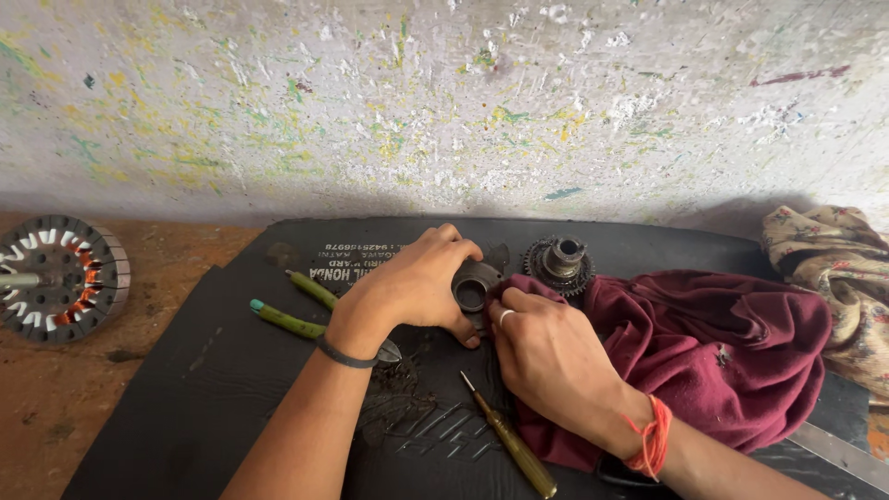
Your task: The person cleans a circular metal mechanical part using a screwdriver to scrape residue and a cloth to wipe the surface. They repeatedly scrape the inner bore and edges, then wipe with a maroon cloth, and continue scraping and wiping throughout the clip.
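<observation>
My left hand (415,282) grips a short dark metal ring-shaped part (472,285) resting on the black mat (213,370). A dark band circles that wrist. Pressing a fold of the maroon cloth (722,352) against the part's right side is my right hand (546,356), which wears a ring and an orange thread at the wrist. Just behind the hands sits a toothed metal gear with a hub (559,262).
Green-handled pliers (296,306) lie left of my left forearm. A screwdriver with a yellowish handle (514,444) lies between my arms. A motor stator with copper windings (57,278) sits at far left on the brown surface. A floral cloth (833,268) is at right, beneath a paint-flecked wall.
</observation>
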